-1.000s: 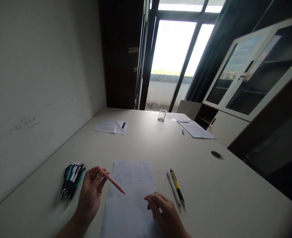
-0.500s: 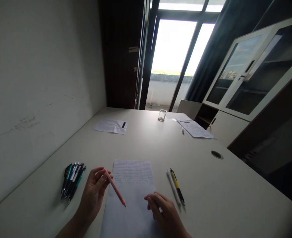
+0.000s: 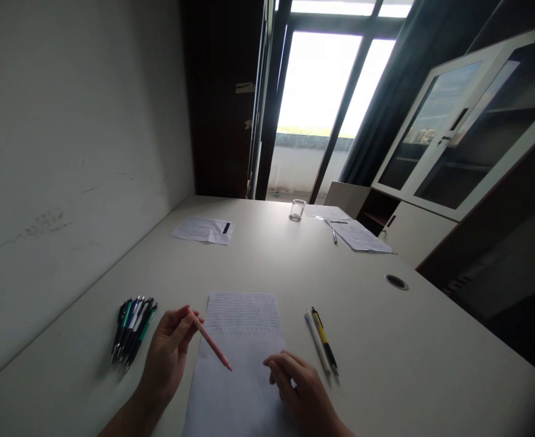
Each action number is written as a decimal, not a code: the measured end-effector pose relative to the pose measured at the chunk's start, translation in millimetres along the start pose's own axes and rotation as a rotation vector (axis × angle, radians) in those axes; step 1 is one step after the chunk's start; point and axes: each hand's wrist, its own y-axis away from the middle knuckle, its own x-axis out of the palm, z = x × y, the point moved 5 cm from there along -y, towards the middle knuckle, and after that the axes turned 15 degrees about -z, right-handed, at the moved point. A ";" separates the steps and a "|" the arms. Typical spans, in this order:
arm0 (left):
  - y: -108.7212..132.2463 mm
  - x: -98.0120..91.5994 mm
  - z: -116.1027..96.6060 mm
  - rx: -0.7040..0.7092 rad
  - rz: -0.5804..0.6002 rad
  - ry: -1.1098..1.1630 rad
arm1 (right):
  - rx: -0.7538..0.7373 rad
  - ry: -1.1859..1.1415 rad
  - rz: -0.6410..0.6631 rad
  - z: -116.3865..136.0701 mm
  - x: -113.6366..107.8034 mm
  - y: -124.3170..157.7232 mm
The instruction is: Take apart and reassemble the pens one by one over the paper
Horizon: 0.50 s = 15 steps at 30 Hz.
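A pink pen (image 3: pixel 213 344) is pinched near its upper end between the thumb and fingers of my left hand (image 3: pixel 171 346). It slants down to the right over a sheet of paper (image 3: pixel 238 388), and its lower end comes to a thin point. Rows of handwriting cover the sheet's upper part; the rest that shows is blank. My right hand (image 3: pixel 299 388) rests at the sheet's right edge, fingers curled loosely together with nothing visible in them. Right of it lie a white pen (image 3: pixel 317 343) and a yellow and black pen (image 3: pixel 326 340), side by side.
Several dark pens (image 3: pixel 133 332) lie bunched on the table (image 3: pixel 267 261) left of my left hand. Farther off are a paper (image 3: pixel 204 230), a glass (image 3: pixel 297 210), and a paper stack (image 3: pixel 361 235) with a pen (image 3: pixel 334 235) beside it. A wall (image 3: pixel 90 182) bounds the left side.
The pink pen's lower end, blunt before, now shows a thin point and sits slightly higher. Both hands stay nearly where they were.
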 end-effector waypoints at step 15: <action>52.4 33.7 19.7 0.051 0.302 -0.237 | -0.133 0.110 0.122 21.8 9.3 0.8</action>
